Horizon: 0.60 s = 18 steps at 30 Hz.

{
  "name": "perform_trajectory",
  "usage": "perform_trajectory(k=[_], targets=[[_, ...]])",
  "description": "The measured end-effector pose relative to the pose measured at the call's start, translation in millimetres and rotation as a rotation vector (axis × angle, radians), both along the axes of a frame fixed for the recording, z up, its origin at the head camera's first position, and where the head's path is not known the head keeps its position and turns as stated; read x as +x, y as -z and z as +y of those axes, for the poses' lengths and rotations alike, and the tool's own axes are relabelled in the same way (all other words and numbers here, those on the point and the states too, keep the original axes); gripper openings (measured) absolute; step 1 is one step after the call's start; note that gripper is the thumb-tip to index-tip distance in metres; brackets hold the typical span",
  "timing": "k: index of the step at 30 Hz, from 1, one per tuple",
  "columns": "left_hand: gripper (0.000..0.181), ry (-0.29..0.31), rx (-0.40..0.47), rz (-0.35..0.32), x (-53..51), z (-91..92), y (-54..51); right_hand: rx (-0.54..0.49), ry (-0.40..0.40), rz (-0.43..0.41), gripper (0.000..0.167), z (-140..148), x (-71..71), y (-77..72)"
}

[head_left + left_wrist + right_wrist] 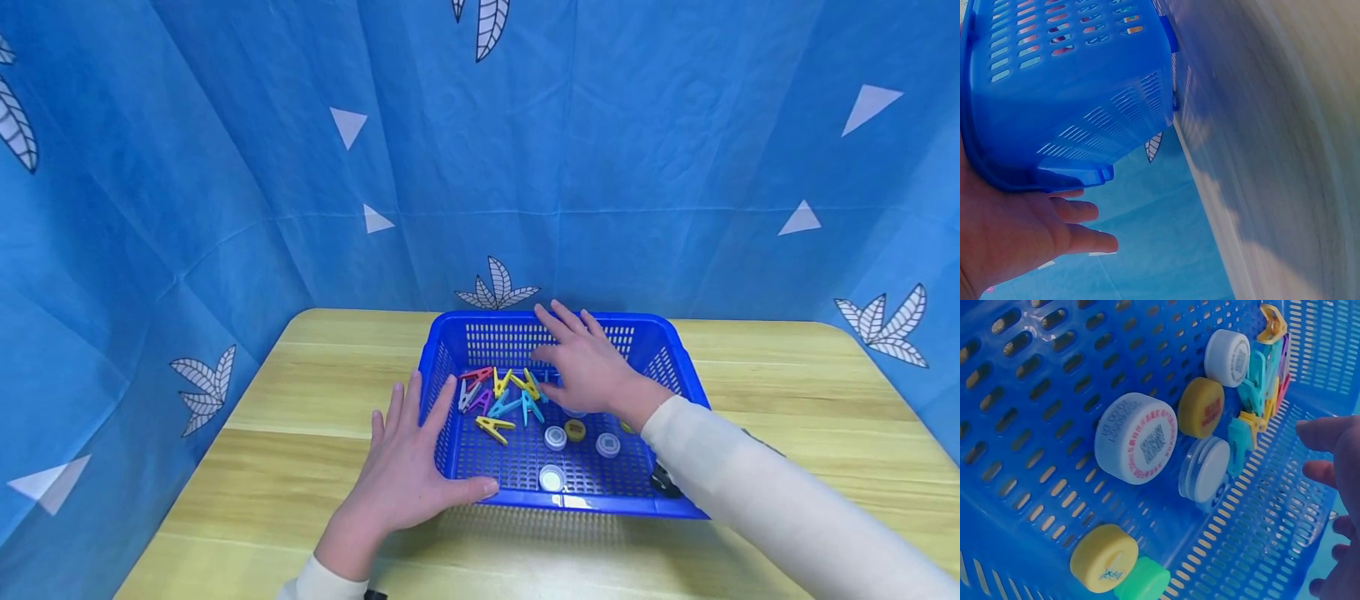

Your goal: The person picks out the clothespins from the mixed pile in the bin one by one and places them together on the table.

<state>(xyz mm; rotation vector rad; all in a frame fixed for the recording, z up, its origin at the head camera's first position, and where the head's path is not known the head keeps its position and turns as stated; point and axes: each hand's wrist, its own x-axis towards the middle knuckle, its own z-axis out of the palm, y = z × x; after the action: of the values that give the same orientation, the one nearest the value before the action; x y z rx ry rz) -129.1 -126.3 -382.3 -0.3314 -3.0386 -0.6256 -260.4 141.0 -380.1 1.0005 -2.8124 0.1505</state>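
A blue plastic basket (600,502) with slotted walls holds small clothespins and bottle caps. The clothespins, such as a yellow clothespin (493,427), lie in its left half in several colours. Caps lie in the middle and right, among them a white cap (1135,439), a yellow cap (1105,558) and a green cap (1142,580). My left hand (408,479) is at the front left corner, fingers spread outside the left wall, thumb along the front rim. Over the basket's back part reaches my right hand (588,367), fingers extended and nothing visibly held; its palm side is partly hidden.
The basket stands on a light wooden table (322,375). Behind and to the left hangs a blue curtain (465,167) with white leaves and triangles. A dark object (663,482), partly covered by the right sleeve, shows at the basket's front right.
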Motion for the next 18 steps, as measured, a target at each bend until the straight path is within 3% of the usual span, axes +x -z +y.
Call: perform_trajectory(k=[18], targets=[[0.127, 0.004, 0.003, -0.008, 1.2, 0.0, -1.1, 0.08, -0.028, 0.031, 0.037, -3, -5.2, 12.6]])
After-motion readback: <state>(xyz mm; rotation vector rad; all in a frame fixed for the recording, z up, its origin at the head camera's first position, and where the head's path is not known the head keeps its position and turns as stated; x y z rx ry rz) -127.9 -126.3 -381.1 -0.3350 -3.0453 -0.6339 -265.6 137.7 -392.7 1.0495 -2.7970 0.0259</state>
